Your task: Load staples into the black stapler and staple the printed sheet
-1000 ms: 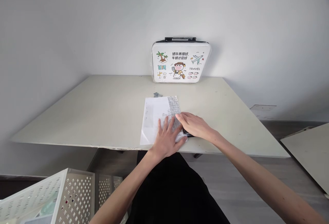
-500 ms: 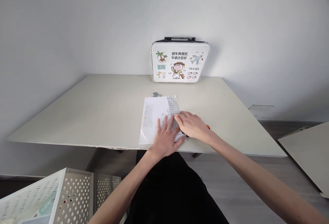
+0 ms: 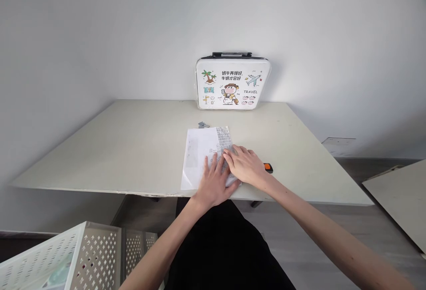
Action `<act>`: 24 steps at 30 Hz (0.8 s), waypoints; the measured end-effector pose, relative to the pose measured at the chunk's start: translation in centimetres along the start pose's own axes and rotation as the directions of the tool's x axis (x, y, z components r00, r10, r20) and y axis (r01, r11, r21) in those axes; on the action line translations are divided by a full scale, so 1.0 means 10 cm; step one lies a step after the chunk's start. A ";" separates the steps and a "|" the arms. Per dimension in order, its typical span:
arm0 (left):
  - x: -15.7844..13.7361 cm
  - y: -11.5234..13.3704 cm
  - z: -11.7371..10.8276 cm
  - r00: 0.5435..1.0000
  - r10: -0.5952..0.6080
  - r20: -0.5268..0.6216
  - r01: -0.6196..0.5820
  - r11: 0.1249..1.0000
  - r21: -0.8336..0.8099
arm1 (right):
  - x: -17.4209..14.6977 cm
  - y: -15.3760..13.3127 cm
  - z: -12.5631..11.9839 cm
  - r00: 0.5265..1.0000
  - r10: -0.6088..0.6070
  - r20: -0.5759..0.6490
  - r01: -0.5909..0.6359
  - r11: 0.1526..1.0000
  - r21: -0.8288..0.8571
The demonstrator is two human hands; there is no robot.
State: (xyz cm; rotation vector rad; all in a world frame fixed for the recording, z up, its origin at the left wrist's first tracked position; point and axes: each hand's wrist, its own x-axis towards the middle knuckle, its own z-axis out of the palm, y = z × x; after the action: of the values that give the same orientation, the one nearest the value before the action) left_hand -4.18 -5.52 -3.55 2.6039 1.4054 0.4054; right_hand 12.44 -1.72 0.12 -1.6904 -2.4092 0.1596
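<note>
A white sheet lies on the table near its front edge, with a glossy, see-through margin and a strip of dense grey print along its right side. My left hand presses flat on its lower part, fingers spread. At the sheet's right side, my right hand lies palm down, its fingertips by the left hand's fingers and over the printed strip. What is beneath the right palm is hidden. An orange-and-black object sticks out beside the right wrist; its other end is covered.
Several small grey pieces lie just behind the sheet. A white case with cartoon prints and a black handle leans against the wall. White perforated baskets stand below left, and a pale panel is at the right.
My right hand has shifted slightly left over the sheet, and more of the orange-and-black object shows. My left hand stays flat in place. The view has tilted a little.
</note>
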 end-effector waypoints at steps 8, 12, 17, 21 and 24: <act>-0.08 -0.05 -0.02 1.000 -0.005 -0.031 0.005 1.000 0.000 | -0.40 0.30 0.04 0.909 -0.024 -0.416 0.109 0.977 0.182; -0.12 -0.08 -0.04 0.999 0.020 -0.029 -0.020 1.000 -0.009 | -0.61 0.51 0.14 0.879 0.017 -0.476 0.076 0.981 0.176; -0.22 -0.32 -0.29 1.000 0.027 -0.007 -0.027 0.998 -0.065 | -0.86 0.90 0.02 0.917 0.137 -0.375 -0.044 0.968 0.246; -0.38 -0.78 -0.56 0.997 -0.062 -0.044 0.061 0.998 -0.033 | -1.12 1.21 -0.03 0.972 0.151 -0.180 -0.075 0.924 0.375; -0.52 -1.06 -0.69 0.997 -0.047 0.058 0.049 0.998 -0.025 | -1.27 1.32 0.01 0.960 0.221 -0.169 -0.127 0.888 0.442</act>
State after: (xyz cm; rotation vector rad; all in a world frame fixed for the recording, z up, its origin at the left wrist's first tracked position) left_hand -17.49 -4.02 -0.66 2.5346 1.4314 0.3379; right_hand 28.70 -9.16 -3.87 -1.6162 -1.8883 0.4700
